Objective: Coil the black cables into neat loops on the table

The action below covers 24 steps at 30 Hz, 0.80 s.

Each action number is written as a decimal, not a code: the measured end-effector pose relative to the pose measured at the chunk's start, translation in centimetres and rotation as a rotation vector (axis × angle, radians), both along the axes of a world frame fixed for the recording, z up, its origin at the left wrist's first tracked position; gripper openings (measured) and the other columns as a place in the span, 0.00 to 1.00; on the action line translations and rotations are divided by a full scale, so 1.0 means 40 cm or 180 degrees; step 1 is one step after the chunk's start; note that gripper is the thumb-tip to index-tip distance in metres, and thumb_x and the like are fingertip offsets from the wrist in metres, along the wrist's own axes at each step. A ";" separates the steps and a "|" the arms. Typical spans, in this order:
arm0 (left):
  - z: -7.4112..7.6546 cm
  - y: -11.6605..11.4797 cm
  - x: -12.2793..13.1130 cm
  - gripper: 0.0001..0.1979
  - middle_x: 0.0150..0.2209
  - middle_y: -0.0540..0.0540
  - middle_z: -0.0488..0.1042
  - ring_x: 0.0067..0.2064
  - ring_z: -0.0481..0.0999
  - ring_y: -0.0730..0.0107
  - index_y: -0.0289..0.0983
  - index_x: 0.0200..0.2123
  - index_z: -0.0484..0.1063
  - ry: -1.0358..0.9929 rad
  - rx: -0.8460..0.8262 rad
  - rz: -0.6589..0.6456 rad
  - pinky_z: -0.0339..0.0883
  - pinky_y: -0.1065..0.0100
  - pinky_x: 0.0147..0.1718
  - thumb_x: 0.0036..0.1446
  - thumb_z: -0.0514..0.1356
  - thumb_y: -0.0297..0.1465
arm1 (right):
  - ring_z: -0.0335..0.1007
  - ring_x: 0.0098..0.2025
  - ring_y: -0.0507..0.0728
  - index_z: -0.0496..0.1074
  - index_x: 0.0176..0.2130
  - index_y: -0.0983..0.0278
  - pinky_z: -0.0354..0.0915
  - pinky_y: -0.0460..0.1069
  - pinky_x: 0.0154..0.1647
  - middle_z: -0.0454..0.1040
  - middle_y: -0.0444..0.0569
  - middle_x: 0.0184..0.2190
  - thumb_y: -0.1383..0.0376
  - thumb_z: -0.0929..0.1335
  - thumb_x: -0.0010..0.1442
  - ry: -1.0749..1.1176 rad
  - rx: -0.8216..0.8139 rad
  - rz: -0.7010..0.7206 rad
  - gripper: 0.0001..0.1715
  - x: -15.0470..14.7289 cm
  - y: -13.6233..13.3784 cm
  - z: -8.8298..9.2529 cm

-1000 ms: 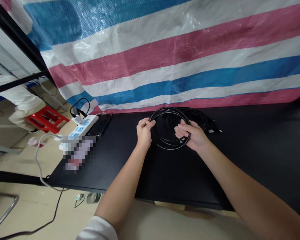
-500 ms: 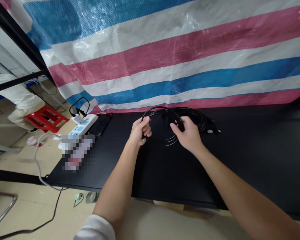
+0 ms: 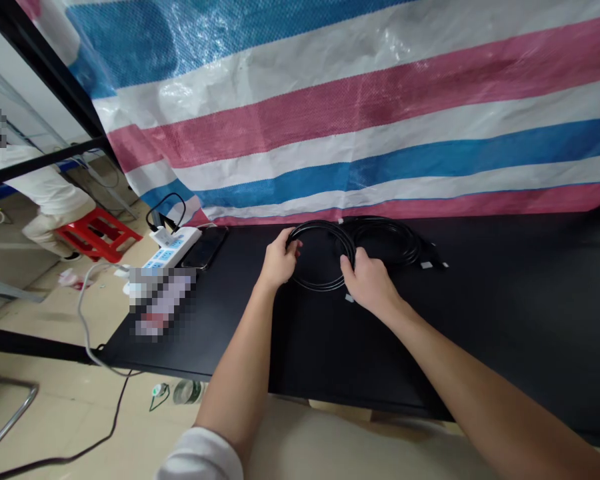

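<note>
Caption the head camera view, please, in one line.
Left hand and right hand hold coiled black cable on a black tabletop.

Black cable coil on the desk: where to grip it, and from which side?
Best taken by the left and right rims of the front ring of the black cable coil, from above, where the left hand and right hand are. It lies flat on the black desk, so fingers probably need to hook under the strands.
</note>
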<state>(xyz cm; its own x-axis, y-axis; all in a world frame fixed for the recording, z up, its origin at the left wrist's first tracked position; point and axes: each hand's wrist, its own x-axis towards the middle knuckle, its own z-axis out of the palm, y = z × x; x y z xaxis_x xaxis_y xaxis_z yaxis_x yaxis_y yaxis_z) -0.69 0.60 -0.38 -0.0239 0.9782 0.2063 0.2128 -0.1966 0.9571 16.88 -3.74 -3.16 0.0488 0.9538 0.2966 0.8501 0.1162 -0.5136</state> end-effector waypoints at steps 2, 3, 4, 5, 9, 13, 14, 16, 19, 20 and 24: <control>-0.003 0.003 -0.013 0.13 0.26 0.50 0.74 0.21 0.69 0.74 0.38 0.38 0.74 0.0191 0.0108 0.0093 0.63 0.72 0.21 0.48 0.57 0.23 | 0.69 0.21 0.60 0.63 0.30 0.61 0.57 0.50 0.23 0.68 0.49 0.17 0.56 0.60 0.61 0.0030 -0.0001 0.0046 0.13 -0.011 0.001 -0.009; -0.005 0.004 -0.021 0.14 0.26 0.50 0.74 0.20 0.69 0.74 0.39 0.38 0.74 0.0280 0.0140 0.0158 0.63 0.72 0.21 0.48 0.57 0.22 | 0.69 0.22 0.60 0.63 0.30 0.61 0.57 0.50 0.23 0.68 0.49 0.17 0.56 0.60 0.61 0.0032 -0.0037 0.0063 0.13 -0.020 0.002 -0.011; -0.006 0.006 -0.028 0.13 0.25 0.50 0.74 0.20 0.69 0.73 0.39 0.37 0.75 0.0375 0.0158 0.0231 0.64 0.71 0.22 0.48 0.57 0.22 | 0.70 0.22 0.60 0.63 0.30 0.61 0.58 0.50 0.23 0.68 0.49 0.17 0.56 0.61 0.61 0.0021 -0.0097 0.0074 0.13 -0.029 0.003 -0.012; -0.008 0.007 -0.034 0.12 0.23 0.51 0.73 0.20 0.69 0.72 0.39 0.36 0.75 0.0475 0.0165 0.0317 0.65 0.70 0.24 0.48 0.58 0.22 | 0.70 0.23 0.61 0.63 0.30 0.61 0.58 0.51 0.24 0.69 0.50 0.18 0.57 0.61 0.61 0.0005 -0.0176 0.0078 0.12 -0.040 0.005 -0.009; -0.008 0.009 -0.056 0.05 0.20 0.49 0.71 0.26 0.74 0.62 0.41 0.29 0.74 0.1139 0.0020 0.0773 0.66 0.64 0.33 0.50 0.60 0.26 | 0.74 0.29 0.64 0.66 0.33 0.63 0.62 0.52 0.29 0.73 0.56 0.24 0.60 0.61 0.61 0.0018 -0.0497 -0.0008 0.10 -0.088 0.021 0.024; -0.004 0.007 -0.068 0.03 0.27 0.41 0.74 0.38 0.76 0.50 0.41 0.26 0.71 0.1888 -0.0509 0.1263 0.65 0.59 0.37 0.51 0.61 0.30 | 0.76 0.37 0.67 0.70 0.36 0.67 0.65 0.53 0.32 0.76 0.64 0.31 0.63 0.61 0.61 0.0038 -0.0949 -0.0132 0.12 -0.135 0.058 0.066; -0.004 0.006 -0.071 0.02 0.29 0.39 0.75 0.40 0.76 0.48 0.41 0.27 0.71 0.1944 -0.0643 0.1343 0.65 0.58 0.38 0.50 0.62 0.29 | 0.76 0.38 0.68 0.71 0.36 0.68 0.65 0.54 0.33 0.76 0.65 0.33 0.64 0.62 0.61 0.0020 -0.1075 -0.0138 0.12 -0.145 0.069 0.072; -0.005 0.004 -0.074 0.04 0.35 0.37 0.76 0.43 0.76 0.47 0.40 0.31 0.72 0.2006 -0.0788 0.1418 0.65 0.57 0.40 0.50 0.62 0.27 | 0.76 0.40 0.68 0.73 0.36 0.69 0.66 0.53 0.33 0.77 0.67 0.34 0.67 0.63 0.59 -0.0035 -0.1268 -0.0115 0.11 -0.160 0.091 0.080; -0.005 0.002 -0.075 0.13 0.43 0.33 0.74 0.47 0.74 0.47 0.38 0.41 0.73 0.2349 -0.0743 0.1341 0.65 0.56 0.44 0.50 0.61 0.25 | 0.76 0.41 0.67 0.75 0.35 0.69 0.67 0.52 0.34 0.77 0.66 0.36 0.70 0.65 0.57 -0.0154 -0.1406 -0.0078 0.10 -0.172 0.119 0.082; -0.004 0.000 -0.074 0.16 0.46 0.32 0.73 0.49 0.73 0.46 0.37 0.44 0.72 0.2506 -0.0705 0.1325 0.64 0.55 0.45 0.50 0.61 0.25 | 0.76 0.42 0.66 0.76 0.36 0.70 0.68 0.52 0.35 0.77 0.66 0.37 0.71 0.65 0.56 -0.0198 -0.1456 -0.0101 0.10 -0.174 0.125 0.082; 0.007 -0.003 -0.070 0.21 0.53 0.35 0.69 0.56 0.66 0.47 0.38 0.50 0.71 0.2872 -0.0306 0.1077 0.62 0.51 0.51 0.51 0.60 0.27 | 0.73 0.48 0.64 0.72 0.47 0.74 0.69 0.51 0.41 0.74 0.68 0.46 0.72 0.64 0.57 -0.0313 -0.1576 -0.0323 0.18 -0.182 0.140 0.088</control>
<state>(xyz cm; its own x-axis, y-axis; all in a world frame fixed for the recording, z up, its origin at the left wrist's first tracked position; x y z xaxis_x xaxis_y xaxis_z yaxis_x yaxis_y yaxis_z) -3.49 0.48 -0.09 -0.1792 0.9624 0.2043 0.9063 0.0807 0.4148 9.62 1.86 0.37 0.1431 0.9729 -0.1816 0.8916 -0.2064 -0.4031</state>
